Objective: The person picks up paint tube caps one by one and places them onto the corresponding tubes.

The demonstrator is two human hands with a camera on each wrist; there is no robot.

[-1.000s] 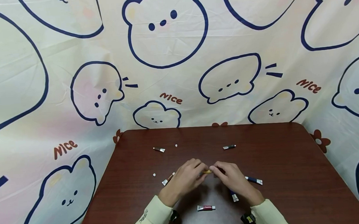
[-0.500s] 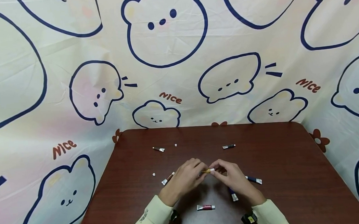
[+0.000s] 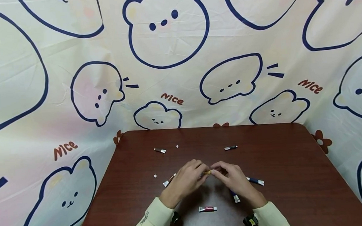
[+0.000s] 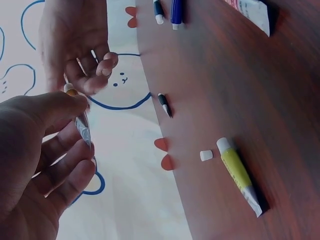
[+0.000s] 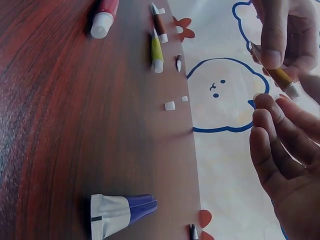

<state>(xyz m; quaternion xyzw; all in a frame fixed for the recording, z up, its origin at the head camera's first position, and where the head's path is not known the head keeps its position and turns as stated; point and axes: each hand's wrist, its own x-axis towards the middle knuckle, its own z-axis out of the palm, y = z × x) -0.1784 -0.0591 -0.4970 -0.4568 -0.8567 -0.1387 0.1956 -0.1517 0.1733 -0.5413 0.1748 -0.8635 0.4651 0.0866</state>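
Note:
Above the middle of the table, my left hand grips a small orange-yellow paint tube. Its silver crimped end shows past the thumb in the left wrist view. Thumb and finger of my right hand pinch the tube's other end, where its white cap sits; in the head view those fingers cover the cap. Beside the left hand lies a brown paint tube. A dark blue tube and a violet-blue tube lie near the right hand.
A red paint tube lies nearer the body. Farther back are a black tube, a dark tube and loose white caps. A yellow tube shows in the wrist views. Printed cloth hangs behind the brown table.
Half a second ago the right fingers were parted and the white cap showed between them; now they have closed over it. My left hand has stayed in place.

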